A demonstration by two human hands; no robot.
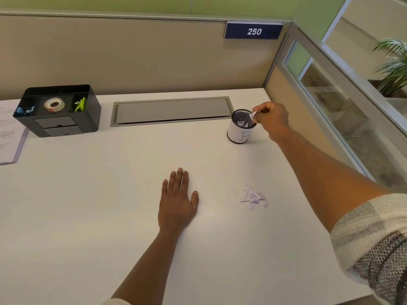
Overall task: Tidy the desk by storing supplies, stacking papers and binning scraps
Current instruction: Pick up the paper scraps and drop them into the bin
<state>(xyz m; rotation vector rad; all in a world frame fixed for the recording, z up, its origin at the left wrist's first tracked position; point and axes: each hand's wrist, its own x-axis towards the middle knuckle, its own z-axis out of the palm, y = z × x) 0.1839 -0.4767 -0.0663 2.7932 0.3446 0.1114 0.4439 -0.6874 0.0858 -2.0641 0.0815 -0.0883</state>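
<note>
A small mesh bin (pixel 240 133) wrapped in white paper stands at the desk's far right, with paper scraps inside it. My right hand (pixel 272 117) hovers at its right rim and pinches a few white paper scraps (pixel 254 116) over the opening. My left hand (pixel 178 202) rests flat on the white desk (pixel 88 205), fingers straight. A small pile of torn pale paper scraps (pixel 253 197) lies on the desk to the right of that hand. A black desk organizer (pixel 59 110) at the far left holds a tape roll (pixel 54 104), blue clips and a green clip. Stacked papers (pixel 10 133) lie at the left edge.
A grey cable-tray lid (pixel 172 111) is set into the desk along the back. Beige partition walls close the back and the right side, with a blue "250" sign (pixel 253 31) at the top. Glass panels and a potted plant (pixel 394 67) lie beyond the right partition.
</note>
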